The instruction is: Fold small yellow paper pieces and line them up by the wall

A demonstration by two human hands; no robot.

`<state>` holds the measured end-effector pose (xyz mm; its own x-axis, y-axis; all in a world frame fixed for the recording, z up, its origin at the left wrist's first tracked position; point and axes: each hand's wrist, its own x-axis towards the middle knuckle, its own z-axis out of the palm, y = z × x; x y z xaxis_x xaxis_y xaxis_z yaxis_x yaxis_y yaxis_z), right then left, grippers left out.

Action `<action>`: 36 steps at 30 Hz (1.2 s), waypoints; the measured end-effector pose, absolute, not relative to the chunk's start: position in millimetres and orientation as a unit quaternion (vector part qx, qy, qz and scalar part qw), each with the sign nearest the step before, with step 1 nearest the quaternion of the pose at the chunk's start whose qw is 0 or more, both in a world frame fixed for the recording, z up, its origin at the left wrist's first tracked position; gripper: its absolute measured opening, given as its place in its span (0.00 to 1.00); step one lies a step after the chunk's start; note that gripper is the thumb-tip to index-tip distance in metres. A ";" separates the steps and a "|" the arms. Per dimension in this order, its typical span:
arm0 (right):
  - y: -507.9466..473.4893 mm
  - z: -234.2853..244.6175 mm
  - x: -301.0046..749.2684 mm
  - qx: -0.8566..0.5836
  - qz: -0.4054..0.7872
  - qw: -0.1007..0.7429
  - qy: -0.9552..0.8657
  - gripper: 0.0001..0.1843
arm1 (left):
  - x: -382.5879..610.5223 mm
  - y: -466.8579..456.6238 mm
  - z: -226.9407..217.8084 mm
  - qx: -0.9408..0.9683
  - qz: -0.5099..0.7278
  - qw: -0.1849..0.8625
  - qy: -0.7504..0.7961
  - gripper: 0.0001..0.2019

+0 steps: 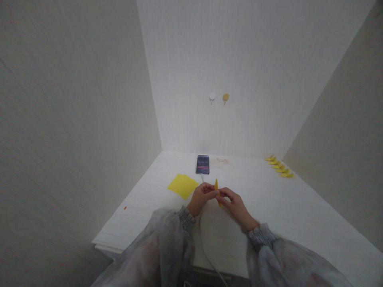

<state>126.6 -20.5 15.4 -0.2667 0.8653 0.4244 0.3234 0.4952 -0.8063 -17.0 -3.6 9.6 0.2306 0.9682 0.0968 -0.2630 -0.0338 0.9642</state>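
Paper [216, 184] is being pinched by left hand [202, 197] and right hand [235, 204] together, seemingly for steadiness; yellow sheets [182, 185] are lying handily at nine o'clock.

The widest passage over the white, wood-grained tabletop [302, 215] lies at the lower right of the frame, between the right hand [235, 204] and the grey side panel [344, 139]. Near that panel's foot, a slanting row of small yellow folded-paper pieces [280, 167] narrows the way. At centre, both hands and a slim yellow folded paper [216, 184] bar the middle; left of the left hand [203, 197], flat yellow paper [181, 186] leaves room overhead. Beyond lies a dark-screened rectangular device [202, 164], with a gap to its right. A thin white cable [205, 251] trails to the bottom edge.
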 end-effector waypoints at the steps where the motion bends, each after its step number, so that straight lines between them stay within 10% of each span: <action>1: -19.9 14.4 127.0 -0.404 0.306 0.453 -0.733 0.11 | -17.0 -3.8 9.4 0.503 0.511 0.604 0.346 0.16; 36: -12.3 -8.7 127.4 -0.460 0.347 0.493 -0.652 0.12 | -17.2 -6.2 5.5 0.539 0.531 0.603 0.254 0.24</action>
<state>127.4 -12.3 -8.7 -0.0902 0.9422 0.3227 0.2579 0.3351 -0.9062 -17.2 -6.2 5.5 0.3068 0.9138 0.2663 -0.3669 -0.1447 0.9189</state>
